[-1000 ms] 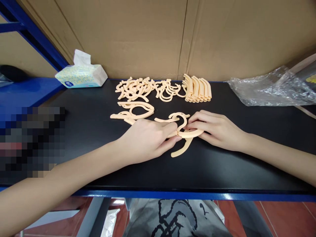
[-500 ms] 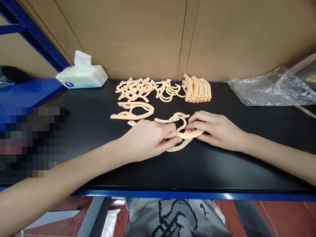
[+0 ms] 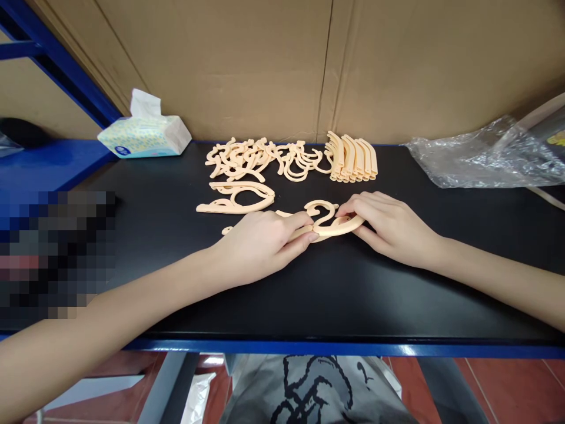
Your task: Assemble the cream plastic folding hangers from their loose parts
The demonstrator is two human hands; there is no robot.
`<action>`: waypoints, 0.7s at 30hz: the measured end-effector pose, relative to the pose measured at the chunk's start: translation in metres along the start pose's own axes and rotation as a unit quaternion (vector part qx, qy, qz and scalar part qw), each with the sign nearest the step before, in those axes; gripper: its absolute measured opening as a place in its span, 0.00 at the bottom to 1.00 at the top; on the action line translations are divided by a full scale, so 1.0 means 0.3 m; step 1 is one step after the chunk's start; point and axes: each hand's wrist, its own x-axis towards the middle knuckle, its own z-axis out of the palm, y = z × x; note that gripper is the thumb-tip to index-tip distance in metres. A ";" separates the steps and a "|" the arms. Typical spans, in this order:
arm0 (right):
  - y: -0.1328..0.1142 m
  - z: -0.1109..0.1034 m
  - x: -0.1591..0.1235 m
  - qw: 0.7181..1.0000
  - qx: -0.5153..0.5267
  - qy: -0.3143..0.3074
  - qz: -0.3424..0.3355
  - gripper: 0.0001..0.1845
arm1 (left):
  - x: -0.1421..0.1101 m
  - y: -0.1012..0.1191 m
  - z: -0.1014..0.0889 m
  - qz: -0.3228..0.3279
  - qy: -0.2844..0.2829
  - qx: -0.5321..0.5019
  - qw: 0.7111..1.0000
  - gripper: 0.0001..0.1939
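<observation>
1. Left hand (image 3: 262, 244): closed, thumb and fingers pinching the jointed peach piece (image 3: 339, 228) near its central joint. Fingertips lie just beside the joint; the portion under the palm is hidden.

2. Right hand (image 3: 391, 227): closed on the far end of the same piece, fingers bent over its tip. The exact contact of the hidden fingertips cannot be told.

3. Jointed peach piece: held between the 2 hands, above the front half of the black worktop (image 3: 353, 300). A curved hook (image 3: 320, 203) stands out from the joint on the side away from the person.

4. Recent change: the lower curve (image 3: 323, 237), which projected well below the fingers, now lies close under the upper curve. Whether it turned at the joint or the whole piece tilted cannot be told. Judged effect: a narrower, more closely aligned outline, with the grip of the 2 hands steadying the joint.

5. Behind the left fingers: another slender peach part (image 3: 283, 214), partly covered. Farther back and to the left, a similar hooked piece (image 3: 251, 208) rests flat.

6. Rear of the worktop: a tangled pile of curved parts (image 3: 241, 158) and, to its right, a neat stack of curved bars (image 3: 353, 158). A tissue packet (image 3: 141, 138) sits at left, a clear plastic bag (image 3: 481, 156) at right.
</observation>
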 end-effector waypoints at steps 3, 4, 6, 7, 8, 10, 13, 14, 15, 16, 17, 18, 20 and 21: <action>0.002 0.002 -0.002 1.000 0.004 -0.004 0.003 0.06 | 0.002 -0.002 -0.001 -0.005 -0.005 0.000 1.000 0.12; 0.002 0.002 -0.002 1.000 0.005 -0.008 0.003 0.06 | 0.003 -0.002 -0.001 -0.005 -0.008 0.000 1.000 0.12; 0.002 0.000 -0.001 1.000 0.008 -0.018 0.000 0.06 | 0.004 -0.002 -0.001 -0.008 -0.016 -0.002 1.000 0.11; 0.002 -0.002 -0.001 1.000 0.009 -0.025 -0.002 0.07 | 0.004 -0.003 -0.001 -0.009 -0.020 -0.002 1.000 0.11; 0.002 -0.003 0.000 0.999 0.010 -0.032 -0.003 0.08 | 0.003 -0.003 -0.001 -0.008 -0.024 -0.002 1.000 0.11; 0.002 -0.005 0.002 0.999 0.013 -0.045 -0.004 0.09 | 0.002 -0.003 -0.001 -0.004 -0.026 0.002 1.000 0.10; 0.003 -0.006 0.002 0.998 0.018 -0.057 0.000 0.09 | 0.000 -0.005 0.001 0.006 -0.022 0.006 1.000 0.10; 0.003 -0.006 0.002 0.998 0.017 -0.059 0.002 0.09 | 0.000 -0.005 0.002 0.010 -0.019 0.006 1.000 0.10; 0.004 -0.006 0.002 0.998 0.015 -0.061 0.003 0.09 | 0.000 -0.005 0.002 0.013 -0.018 0.005 1.000 0.10; 0.004 -0.005 0.002 0.998 0.011 -0.063 0.004 0.09 | 0.000 -0.006 0.003 0.016 -0.017 0.005 1.000 0.10; 0.005 -0.005 0.001 0.998 0.007 -0.064 0.004 0.09 | 0.000 -0.005 0.003 0.018 -0.016 0.005 1.000 0.10; 0.006 -0.006 0.001 0.998 0.002 -0.063 0.005 0.09 | 0.000 -0.005 0.004 0.019 -0.014 0.005 1.000 0.10; 0.008 -0.006 0.000 0.998 -0.011 -0.058 0.008 0.09 | -0.001 -0.005 0.004 0.021 -0.012 0.008 1.000 0.10; 0.009 -0.005 0.000 0.998 -0.017 -0.054 0.011 0.09 | -0.001 -0.005 0.004 0.024 -0.011 0.010 1.000 0.10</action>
